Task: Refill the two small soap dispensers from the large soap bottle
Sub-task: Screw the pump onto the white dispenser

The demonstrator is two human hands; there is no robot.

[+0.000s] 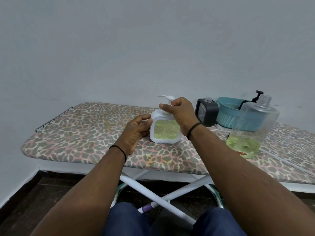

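Observation:
A white square soap dispenser (163,129) with green soap inside stands upright on the ironing board (81,132). My left hand (136,132) grips its left side. My right hand (180,113) curls round the neck of its white pump head (167,97) at the top. A black soap dispenser (207,113) stands behind to the right, with its clear neck uncapped. The large clear soap bottle (252,126) stands uncapped at the right, with a little green soap at its bottom.
A teal basket (228,116) sits at the back right, with a black pump head (258,95) sticking up behind it. The board's front edge runs close to my knees. A metal rack (52,117) ends the board at the left.

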